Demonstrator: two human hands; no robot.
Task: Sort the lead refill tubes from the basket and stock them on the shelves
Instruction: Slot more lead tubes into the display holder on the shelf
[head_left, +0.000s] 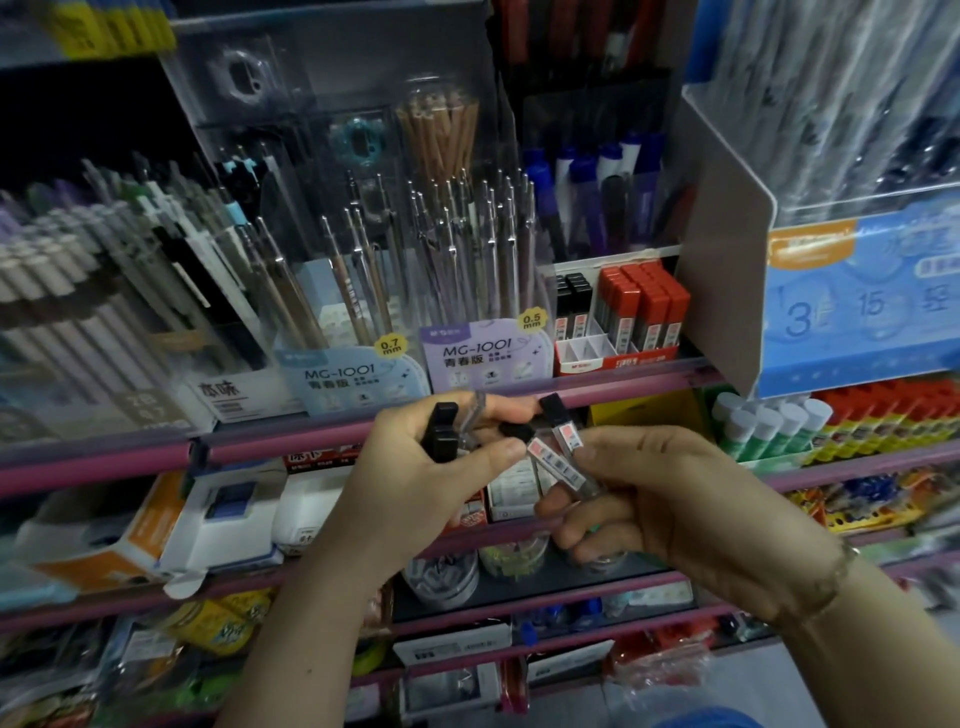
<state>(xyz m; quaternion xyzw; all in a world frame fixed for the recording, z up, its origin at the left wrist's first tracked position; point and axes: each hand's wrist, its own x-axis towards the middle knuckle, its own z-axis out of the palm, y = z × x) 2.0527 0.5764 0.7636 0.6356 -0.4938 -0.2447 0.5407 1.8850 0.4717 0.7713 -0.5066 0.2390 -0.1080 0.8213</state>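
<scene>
My left hand (415, 467) grips several black-capped lead refill tubes (441, 431), their caps sticking up past my fingers. My right hand (649, 499) holds two more clear tubes with black caps and pink labels (563, 447) between thumb and fingers, tilted toward the left hand. Both hands meet in front of the pink shelf rail (311, 441). Just above, a red divided display box (618, 358) stands on the shelf with red-capped tubes (644, 306) at its right and two black-capped tubes (574, 301) at its left. No basket is in view.
Left of the red box stand clear pencil displays labelled 0.7 mm (358, 379) and 0.5 mm (488, 353). A blue carton (852, 312) sits at the right, glue sticks (769, 426) below it. Lower shelves hold boxed stationery.
</scene>
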